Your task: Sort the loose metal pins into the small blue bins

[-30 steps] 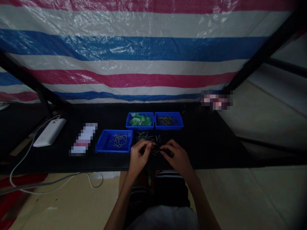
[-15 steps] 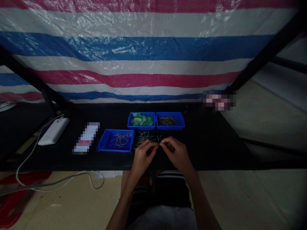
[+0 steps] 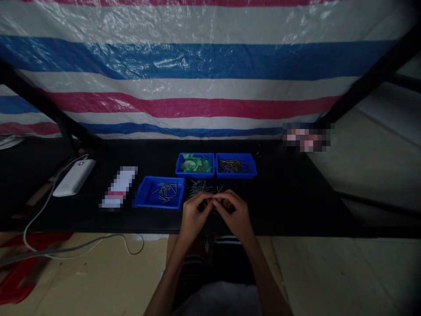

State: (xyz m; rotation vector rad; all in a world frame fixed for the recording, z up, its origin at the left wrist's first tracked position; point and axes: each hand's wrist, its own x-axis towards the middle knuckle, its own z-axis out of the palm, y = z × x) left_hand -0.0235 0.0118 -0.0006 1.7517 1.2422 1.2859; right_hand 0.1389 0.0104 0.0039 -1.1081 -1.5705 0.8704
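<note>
My left hand and my right hand meet over the front of the black table, thumbs and fingertips pinched together. Whatever lies between the fingertips is too small and dark to make out. Just beyond them is a loose pile of thin metal pins on the table. Left of the pile, a blue tray holds several similar pins. Behind stand two joined blue trays: the left tray contains green pieces in clear wrapping, the right tray brassy, dark pin-like parts.
A white power bank with a cable lies at the left of the black table. Beside it is a blurred-out flat item. Striped plastic sheeting hangs behind, between dark frame bars.
My right hand has moved left, closer against my left hand, so the fingertips now touch. The view has shifted slightly; the trays stay in place.
</note>
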